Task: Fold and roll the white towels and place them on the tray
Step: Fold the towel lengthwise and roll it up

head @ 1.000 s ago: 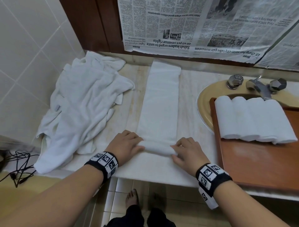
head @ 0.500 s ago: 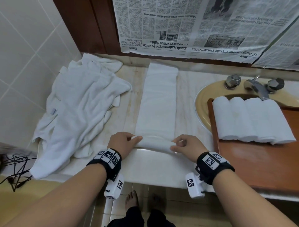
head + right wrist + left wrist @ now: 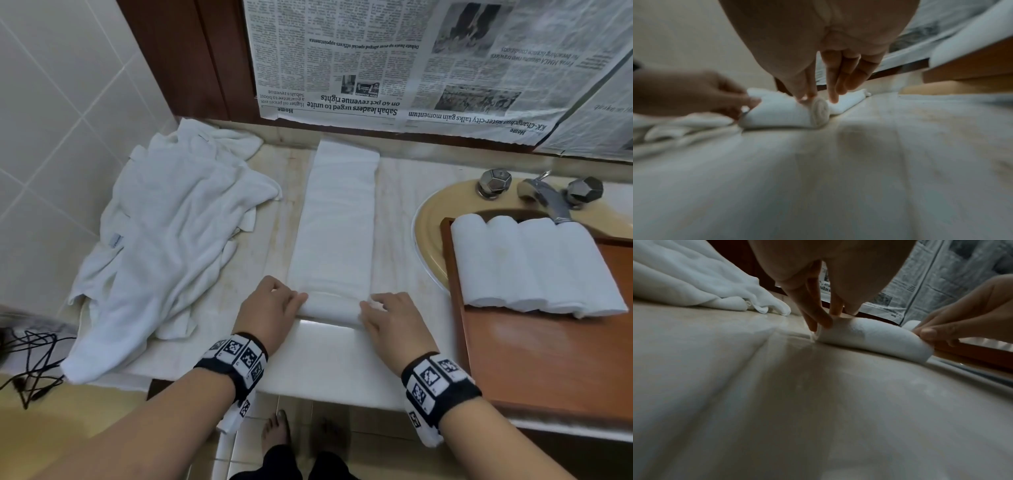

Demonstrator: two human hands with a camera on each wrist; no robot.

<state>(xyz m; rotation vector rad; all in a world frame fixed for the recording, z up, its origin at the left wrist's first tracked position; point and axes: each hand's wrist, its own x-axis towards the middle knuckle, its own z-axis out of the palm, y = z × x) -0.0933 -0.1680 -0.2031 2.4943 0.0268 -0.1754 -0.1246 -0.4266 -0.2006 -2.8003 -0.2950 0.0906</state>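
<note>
1. The step in hand is the rolling: a long white towel folded into a narrow strip [image 3: 339, 219] lies on the pale marble surface [image 3: 394, 212], running from near to far, and its near end is wound into a short, tight roll [image 3: 330, 308].
2. The left hand [image 3: 270, 305] sits at the roll's left end, fingers [image 3: 818, 316] curled down onto the cloth and pinching it against the surface.
3. The right hand [image 3: 394, 318] sits at the right end, its fingers [image 3: 807, 91] pressed on top of the roll beside the visible spiral; both hands hold the same towel.
4. Most of the strip is not yet rolled, so I judge this towel barely begun. The next move calls for even pressure from both hands, pushing the roll away toward the far wall, keeping the ends level so the spiral does not cone.
5. Counts: four rolled white towels [image 3: 534, 267] lie side by side on the brown wooden tray [image 3: 548, 359] at right, across the sink; one strip in hand; one crumpled heap of white towels [image 3: 164, 240] at left, number uncertain.
</note>
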